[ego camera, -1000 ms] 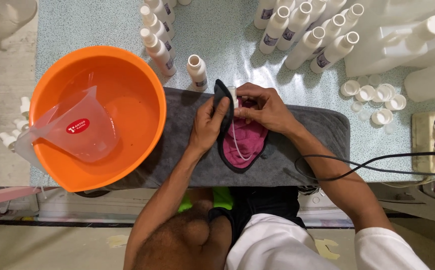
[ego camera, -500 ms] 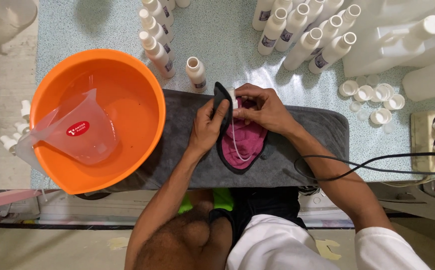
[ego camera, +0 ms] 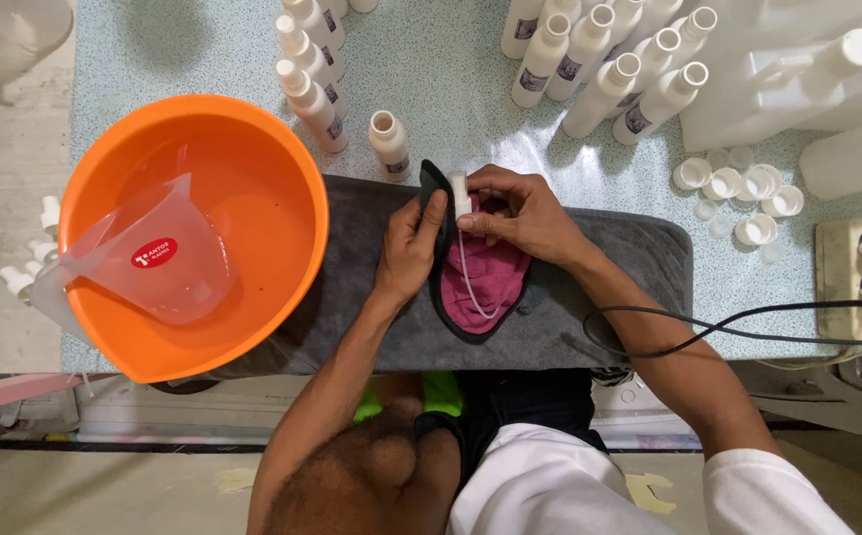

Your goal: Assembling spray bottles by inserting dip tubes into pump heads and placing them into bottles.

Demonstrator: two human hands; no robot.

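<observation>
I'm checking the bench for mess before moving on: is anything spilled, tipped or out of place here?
No spill shows. The clear jug lies tilted inside the orange basin, and loose white caps are scattered by the bottles. The left hand and right hand hold a sprayer tube over a pink cloth.

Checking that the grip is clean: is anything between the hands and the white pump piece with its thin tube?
Nothing visible. The right hand pinches the white pump piece directly, its tube hanging over the pink cloth. The left hand grips the cloth's black edge beside it.
</observation>
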